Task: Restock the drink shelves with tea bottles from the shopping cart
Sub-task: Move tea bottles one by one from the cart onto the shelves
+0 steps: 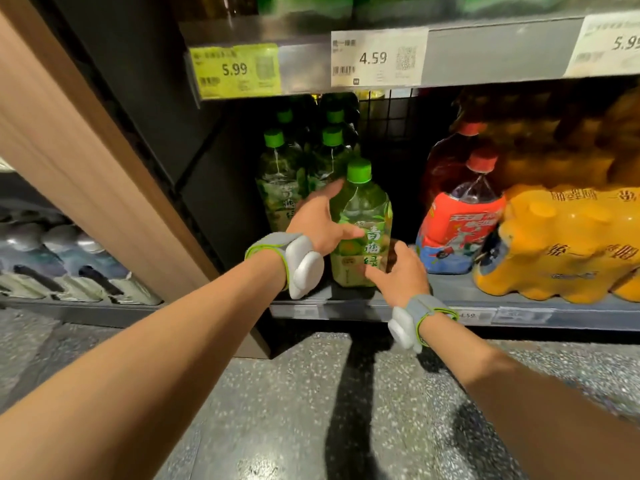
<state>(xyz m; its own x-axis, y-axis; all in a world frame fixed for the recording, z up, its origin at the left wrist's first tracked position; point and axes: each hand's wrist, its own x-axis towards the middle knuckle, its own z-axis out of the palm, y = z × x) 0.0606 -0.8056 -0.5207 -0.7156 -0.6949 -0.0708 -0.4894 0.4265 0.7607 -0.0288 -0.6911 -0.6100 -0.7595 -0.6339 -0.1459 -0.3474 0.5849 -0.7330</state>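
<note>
Two hands bracket one green-capped clear plastic tea bottle standing at the metal shelf's front edge. Left hand, at its nine o'clock, has relaxed fingers touching it; right hand, five o'clock, likewise. Better to push it back squarely, label outward.

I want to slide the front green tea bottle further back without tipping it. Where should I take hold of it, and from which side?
Grip the front green tea bottle around its wide labelled body, low down, from the open aisle side. It stands upright at the shelf edge; the narrow neck and cap sit high, so pushing there would probably tip it. The left hand and right hand already flank the body.
</note>
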